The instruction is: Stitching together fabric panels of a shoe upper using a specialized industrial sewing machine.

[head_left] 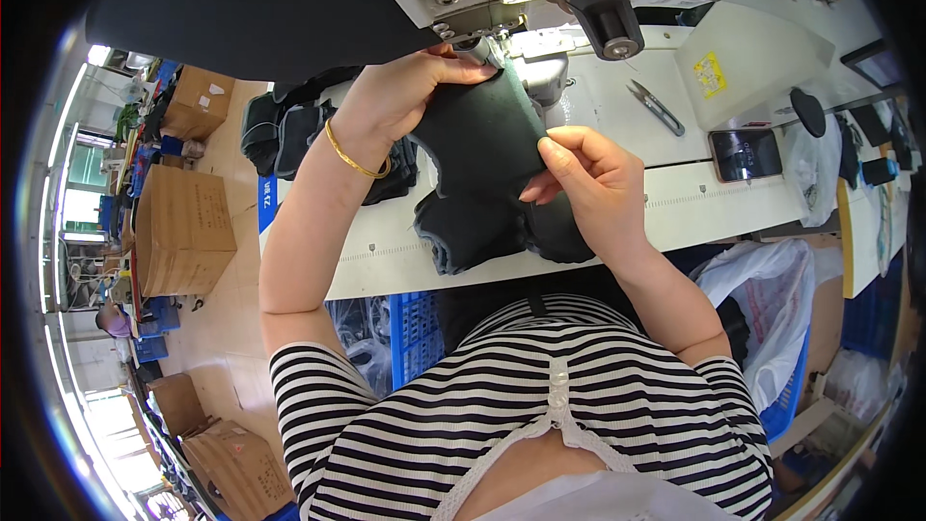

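Observation:
A dark piece of fabric (482, 135) lies on the white table, its upper edge beneath the head of a sewing machine (487, 14). Close to the machine's lit needle area, my left hand (420, 82) has its fingers closed on the fabric's top left corner. My right hand (593, 178) pinches the right edge of the same fabric between thumb and forefinger, lower down. More dark fabric (473, 232) hangs in folds toward the table's front edge. The needle tip itself is too small to make out.
Thread snips (656, 108) and a phone (745, 155) lie to the right on the table (617, 101). A pile of dark fabric pieces (289, 130) sits at the left. Blue baskets (417, 338) stand below the front edge; cardboard boxes (188, 232) stand on the floor at left.

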`<state>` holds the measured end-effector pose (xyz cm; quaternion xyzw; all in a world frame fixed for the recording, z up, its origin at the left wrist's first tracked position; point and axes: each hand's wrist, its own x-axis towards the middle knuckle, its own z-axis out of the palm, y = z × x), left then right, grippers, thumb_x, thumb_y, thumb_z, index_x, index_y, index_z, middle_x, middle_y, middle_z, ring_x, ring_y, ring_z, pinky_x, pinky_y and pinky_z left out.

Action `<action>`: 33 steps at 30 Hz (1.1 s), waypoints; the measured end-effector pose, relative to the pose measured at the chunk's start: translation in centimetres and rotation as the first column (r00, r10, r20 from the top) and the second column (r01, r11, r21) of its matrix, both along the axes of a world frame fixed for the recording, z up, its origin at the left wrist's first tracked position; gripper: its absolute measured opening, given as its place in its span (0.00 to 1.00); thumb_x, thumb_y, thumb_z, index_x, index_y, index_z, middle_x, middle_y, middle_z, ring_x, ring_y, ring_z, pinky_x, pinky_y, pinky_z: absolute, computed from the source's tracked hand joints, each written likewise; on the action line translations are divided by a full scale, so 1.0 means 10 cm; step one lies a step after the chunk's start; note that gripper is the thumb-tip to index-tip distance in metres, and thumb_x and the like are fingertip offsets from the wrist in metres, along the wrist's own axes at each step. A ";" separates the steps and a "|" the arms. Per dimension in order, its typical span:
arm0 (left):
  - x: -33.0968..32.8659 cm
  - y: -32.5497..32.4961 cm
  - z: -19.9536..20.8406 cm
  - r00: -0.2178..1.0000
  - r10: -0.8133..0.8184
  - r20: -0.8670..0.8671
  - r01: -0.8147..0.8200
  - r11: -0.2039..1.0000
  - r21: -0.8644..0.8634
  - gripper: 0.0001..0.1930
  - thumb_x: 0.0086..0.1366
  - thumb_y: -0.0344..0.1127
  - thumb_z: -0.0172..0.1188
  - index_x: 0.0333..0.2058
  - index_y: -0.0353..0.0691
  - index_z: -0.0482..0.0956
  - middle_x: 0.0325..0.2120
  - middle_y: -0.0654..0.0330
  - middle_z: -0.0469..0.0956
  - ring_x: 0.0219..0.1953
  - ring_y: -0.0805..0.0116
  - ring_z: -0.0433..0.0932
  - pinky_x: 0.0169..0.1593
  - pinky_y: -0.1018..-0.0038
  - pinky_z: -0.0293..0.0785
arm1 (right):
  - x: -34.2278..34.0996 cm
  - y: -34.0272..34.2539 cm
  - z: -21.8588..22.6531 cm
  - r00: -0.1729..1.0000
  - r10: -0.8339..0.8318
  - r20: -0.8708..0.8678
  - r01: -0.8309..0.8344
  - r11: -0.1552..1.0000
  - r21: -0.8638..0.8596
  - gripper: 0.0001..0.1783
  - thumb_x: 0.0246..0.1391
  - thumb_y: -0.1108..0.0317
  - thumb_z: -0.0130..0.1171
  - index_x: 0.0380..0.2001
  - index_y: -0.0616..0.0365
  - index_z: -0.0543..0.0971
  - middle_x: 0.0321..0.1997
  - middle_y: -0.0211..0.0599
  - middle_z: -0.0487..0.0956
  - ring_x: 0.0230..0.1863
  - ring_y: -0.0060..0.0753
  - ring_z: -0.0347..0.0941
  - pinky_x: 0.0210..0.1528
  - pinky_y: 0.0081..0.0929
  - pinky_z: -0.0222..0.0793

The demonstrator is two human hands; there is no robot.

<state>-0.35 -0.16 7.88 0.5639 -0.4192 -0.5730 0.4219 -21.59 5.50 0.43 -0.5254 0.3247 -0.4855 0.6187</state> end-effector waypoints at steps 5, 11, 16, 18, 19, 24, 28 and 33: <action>-0.01 0.00 0.01 1.000 -0.009 -0.014 0.009 1.000 -0.002 0.05 0.56 0.19 0.65 0.28 0.33 0.78 0.30 0.54 0.83 0.37 0.67 0.81 0.48 0.75 0.76 | -0.01 0.00 0.00 1.000 0.011 0.000 -0.011 1.000 -0.001 0.10 0.65 0.70 0.55 0.41 0.69 0.78 0.30 0.38 0.81 0.27 0.27 0.81 0.30 0.19 0.75; 0.03 0.01 -0.04 1.000 -0.030 0.007 0.030 0.999 -0.031 0.05 0.59 0.24 0.66 0.34 0.32 0.82 0.33 0.57 0.82 0.38 0.70 0.79 0.47 0.75 0.73 | -0.01 0.02 -0.01 1.000 -0.009 0.027 0.009 1.000 0.008 0.11 0.64 0.68 0.56 0.40 0.67 0.79 0.27 0.35 0.82 0.27 0.22 0.81 0.30 0.17 0.75; 0.02 0.01 -0.02 1.000 -0.030 0.004 0.030 0.999 -0.012 0.06 0.59 0.24 0.65 0.35 0.31 0.81 0.33 0.57 0.81 0.39 0.69 0.79 0.48 0.75 0.73 | -0.01 0.02 0.01 1.000 -0.010 -0.011 0.010 0.999 -0.031 0.11 0.65 0.68 0.55 0.41 0.67 0.79 0.27 0.35 0.82 0.27 0.22 0.81 0.30 0.17 0.75; 0.03 0.01 -0.03 0.999 -0.033 -0.008 0.033 0.999 -0.021 0.05 0.59 0.24 0.65 0.34 0.31 0.81 0.34 0.57 0.81 0.39 0.69 0.79 0.47 0.76 0.73 | -0.01 0.02 0.01 1.000 -0.003 -0.002 0.003 1.000 -0.024 0.11 0.65 0.68 0.55 0.41 0.67 0.79 0.27 0.35 0.82 0.27 0.22 0.81 0.30 0.17 0.75; 0.01 0.02 -0.02 0.999 -0.033 -0.010 0.033 0.999 -0.019 0.05 0.59 0.24 0.65 0.34 0.31 0.81 0.34 0.57 0.81 0.39 0.69 0.79 0.47 0.76 0.73 | -0.01 0.02 0.01 1.000 0.005 0.009 -0.004 1.000 -0.019 0.11 0.65 0.68 0.55 0.41 0.67 0.79 0.27 0.35 0.82 0.27 0.22 0.81 0.30 0.17 0.75; 0.01 -0.02 -0.01 1.000 -0.008 -0.015 0.008 1.000 -0.001 0.07 0.59 0.23 0.63 0.37 0.31 0.81 0.34 0.58 0.82 0.39 0.69 0.79 0.49 0.75 0.73 | 0.02 -0.02 0.04 1.000 0.010 -0.017 -0.010 1.000 0.005 0.11 0.65 0.70 0.55 0.42 0.69 0.78 0.30 0.38 0.81 0.28 0.27 0.81 0.32 0.19 0.76; 0.02 -0.02 -0.03 1.000 -0.016 -0.015 0.016 1.000 -0.012 0.08 0.60 0.23 0.62 0.39 0.31 0.80 0.35 0.59 0.82 0.40 0.70 0.80 0.51 0.75 0.72 | 0.01 0.00 0.02 1.000 0.012 -0.021 -0.012 1.000 -0.011 0.11 0.65 0.70 0.54 0.42 0.69 0.78 0.29 0.37 0.81 0.28 0.26 0.81 0.31 0.19 0.75; 0.12 -0.04 -0.07 0.991 -0.122 0.054 0.125 0.989 -0.075 0.08 0.61 0.25 0.63 0.40 0.32 0.81 0.36 0.60 0.83 0.41 0.72 0.80 0.50 0.75 0.72 | -0.01 0.05 0.03 0.999 0.034 -0.016 -0.034 0.999 0.013 0.11 0.65 0.69 0.55 0.39 0.68 0.78 0.29 0.37 0.82 0.27 0.23 0.81 0.30 0.18 0.75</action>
